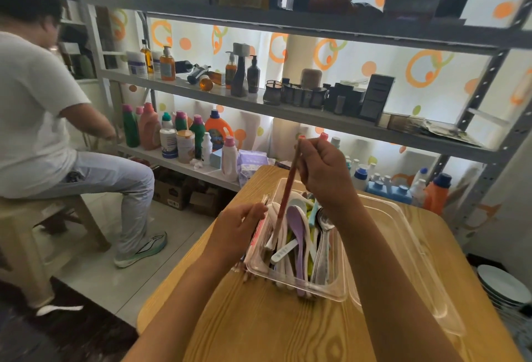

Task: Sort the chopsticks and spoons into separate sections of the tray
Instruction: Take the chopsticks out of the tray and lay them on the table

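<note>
A clear plastic tray [299,289] sits on the wooden table [259,318]. It is packed with a purple spoon [296,226], white spoons [283,252], a metal spoon [325,223] and other utensils mixed together. My right hand [325,177] pinches the upper end of a reddish-brown chopstick [289,189], which stands nearly upright with its pale tip down among the spoons. My left hand [239,229] rests at the tray's left rim, its fingers curled round several thin chopsticks [260,226] lying along that side.
A second clear tray [403,249] lies to the right of the first. A metal shelf [230,93] with bottles stands behind the table. A seated person [43,131] is at the left on a stool. Stacked plates [501,286] sit low at the right.
</note>
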Motion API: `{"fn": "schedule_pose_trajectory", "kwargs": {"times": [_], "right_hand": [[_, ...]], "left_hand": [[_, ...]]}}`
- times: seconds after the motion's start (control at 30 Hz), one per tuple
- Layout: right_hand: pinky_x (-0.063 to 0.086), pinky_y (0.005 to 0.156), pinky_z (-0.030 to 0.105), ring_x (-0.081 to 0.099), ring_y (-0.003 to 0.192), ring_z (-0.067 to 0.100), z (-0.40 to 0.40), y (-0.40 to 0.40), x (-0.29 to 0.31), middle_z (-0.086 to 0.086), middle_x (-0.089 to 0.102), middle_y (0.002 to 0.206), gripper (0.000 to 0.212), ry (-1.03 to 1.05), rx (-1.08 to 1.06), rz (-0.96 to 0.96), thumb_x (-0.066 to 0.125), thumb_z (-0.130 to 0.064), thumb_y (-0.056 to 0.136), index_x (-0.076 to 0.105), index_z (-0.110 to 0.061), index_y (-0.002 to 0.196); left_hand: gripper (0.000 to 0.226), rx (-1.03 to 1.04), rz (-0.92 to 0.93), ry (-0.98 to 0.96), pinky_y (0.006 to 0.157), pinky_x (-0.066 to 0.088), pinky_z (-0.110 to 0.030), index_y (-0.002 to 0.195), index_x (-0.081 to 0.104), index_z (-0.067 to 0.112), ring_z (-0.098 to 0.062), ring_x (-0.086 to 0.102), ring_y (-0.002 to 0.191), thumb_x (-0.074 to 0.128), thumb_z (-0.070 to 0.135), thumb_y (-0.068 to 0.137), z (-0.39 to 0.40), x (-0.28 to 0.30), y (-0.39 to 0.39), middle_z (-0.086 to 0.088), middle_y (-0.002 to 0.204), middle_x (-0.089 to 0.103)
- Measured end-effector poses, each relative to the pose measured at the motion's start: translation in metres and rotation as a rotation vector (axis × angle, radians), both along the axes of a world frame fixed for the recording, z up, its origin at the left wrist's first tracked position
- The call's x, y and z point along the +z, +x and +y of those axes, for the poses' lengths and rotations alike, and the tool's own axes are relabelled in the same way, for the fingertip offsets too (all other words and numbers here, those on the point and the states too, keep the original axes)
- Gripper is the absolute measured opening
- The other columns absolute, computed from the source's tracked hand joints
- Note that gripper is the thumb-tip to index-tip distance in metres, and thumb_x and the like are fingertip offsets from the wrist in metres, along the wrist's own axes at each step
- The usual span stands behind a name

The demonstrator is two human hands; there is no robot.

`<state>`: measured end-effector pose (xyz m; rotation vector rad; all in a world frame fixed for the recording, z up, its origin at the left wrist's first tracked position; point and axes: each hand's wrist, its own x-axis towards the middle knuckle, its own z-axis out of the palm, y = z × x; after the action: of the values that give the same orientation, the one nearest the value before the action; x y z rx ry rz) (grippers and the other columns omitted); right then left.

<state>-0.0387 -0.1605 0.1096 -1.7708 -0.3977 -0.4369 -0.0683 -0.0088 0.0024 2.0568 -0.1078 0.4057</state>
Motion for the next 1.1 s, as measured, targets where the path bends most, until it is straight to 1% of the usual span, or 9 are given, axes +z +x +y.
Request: {"fn": "schedule_pose_trajectory", "kwargs": {"times": [0.1, 0.2, 0.33, 0.53, 0.63, 0.73, 0.9, 1.0, 1.1], "right_hand": [[0.044, 0.049, 0.016, 0.047, 0.047, 0.002, 0.001, -0.003, 0.015, -0.001, 0.051, 0.061, 0.031, 0.109, -0.001, 0.035, 0.042, -0.028, 0.105, 0.061, -0.008, 0.09], [0.041, 0.043, 0.017, 0.046, 0.045, 0.005, 0.003, -0.007, 0.024, 0.0, 0.051, 0.061, 0.031, 0.202, 0.052, 0.095, 0.041, -0.029, 0.105, 0.061, -0.01, 0.091], [0.041, 0.042, 0.021, 0.047, 0.045, 0.011, 0.015, -0.005, 0.021, 0.004, 0.051, 0.061, 0.032, 0.211, 0.087, 0.1, 0.04, -0.028, 0.106, 0.06, -0.009, 0.09], [0.04, 0.041, 0.023, 0.049, 0.044, 0.013, 0.032, 0.002, 0.005, -0.001, 0.06, 0.057, 0.034, 0.225, 0.133, 0.218, 0.04, -0.03, 0.106, 0.062, -0.008, 0.094], [0.037, 0.04, 0.019, 0.046, 0.044, 0.01, 0.031, 0.003, -0.014, 0.006, 0.059, 0.066, 0.031, 0.087, 0.152, 0.298, 0.04, -0.026, 0.106, 0.062, -0.005, 0.098], [0.038, 0.043, 0.017, 0.046, 0.046, 0.007, 0.023, 0.006, -0.036, 0.006, 0.057, 0.068, 0.021, -0.204, 0.099, 0.382, 0.05, -0.017, 0.102, 0.063, -0.002, 0.108], [0.058, 0.067, 0.033, 0.062, 0.062, 0.015, 0.015, 0.009, -0.075, 0.01, 0.068, 0.074, 0.017, -0.669, 0.125, 0.436, 0.062, -0.015, 0.093, 0.074, -0.003, 0.092], [0.061, 0.075, 0.037, 0.069, 0.075, 0.018, 0.017, 0.011, -0.086, 0.008, 0.072, 0.08, 0.014, -0.759, 0.101, 0.412, 0.063, -0.015, 0.089, 0.075, -0.007, 0.089], [0.062, 0.076, 0.038, 0.07, 0.076, 0.018, 0.017, 0.017, -0.088, 0.007, 0.071, 0.08, 0.01, -0.779, 0.077, 0.449, 0.066, -0.014, 0.087, 0.073, -0.008, 0.087]], "left_hand": [[0.031, -0.074, -0.071, -0.104, 0.065, 0.044, -0.005, 0.102, 0.072, 0.019, 0.002, 0.062, 0.079, 0.051, 0.04, 0.093, 0.001, 0.024, -0.011, 0.01, 0.088, 0.068], [0.018, -0.066, -0.086, -0.127, 0.074, 0.048, -0.014, 0.107, 0.072, 0.021, 0.0, 0.063, 0.086, 0.061, 0.024, 0.092, 0.007, 0.034, -0.017, 0.013, 0.094, 0.07], [0.015, -0.066, -0.069, -0.135, 0.064, 0.045, -0.008, 0.104, 0.072, 0.022, 0.004, 0.062, 0.079, 0.063, 0.024, 0.092, 0.016, 0.036, -0.024, 0.012, 0.089, 0.07], [0.009, 0.035, -0.079, -0.038, 0.064, 0.046, -0.012, 0.098, 0.068, 0.028, 0.001, 0.062, 0.077, 0.063, 0.024, 0.092, 0.029, 0.021, -0.027, 0.013, 0.085, 0.067], [0.009, 0.087, 0.018, 0.011, 0.065, 0.047, -0.018, 0.096, 0.07, 0.024, -0.003, 0.064, 0.077, 0.062, 0.022, 0.093, 0.038, 0.008, -0.018, 0.009, 0.084, 0.069], [0.011, 0.187, 0.082, 0.133, 0.061, 0.042, -0.017, 0.094, 0.073, 0.02, -0.006, 0.063, 0.077, 0.062, 0.02, 0.093, 0.045, -0.016, -0.006, 0.008, 0.081, 0.068], [0.014, 0.292, 0.21, 0.297, 0.06, 0.035, -0.017, 0.094, 0.074, 0.018, -0.001, 0.052, 0.07, 0.061, 0.023, 0.093, 0.049, -0.049, 0.002, 0.005, 0.087, 0.068], [0.015, 0.288, 0.24, 0.358, 0.067, 0.037, -0.02, 0.094, 0.075, 0.019, -0.001, 0.051, 0.07, 0.061, 0.025, 0.092, 0.044, -0.052, 0.005, 0.004, 0.088, 0.069], [0.017, 0.261, 0.249, 0.39, 0.074, 0.05, -0.028, 0.095, 0.076, 0.019, -0.008, 0.059, 0.078, 0.061, 0.027, 0.092, 0.038, -0.052, 0.009, 0.002, 0.09, 0.071]]}}
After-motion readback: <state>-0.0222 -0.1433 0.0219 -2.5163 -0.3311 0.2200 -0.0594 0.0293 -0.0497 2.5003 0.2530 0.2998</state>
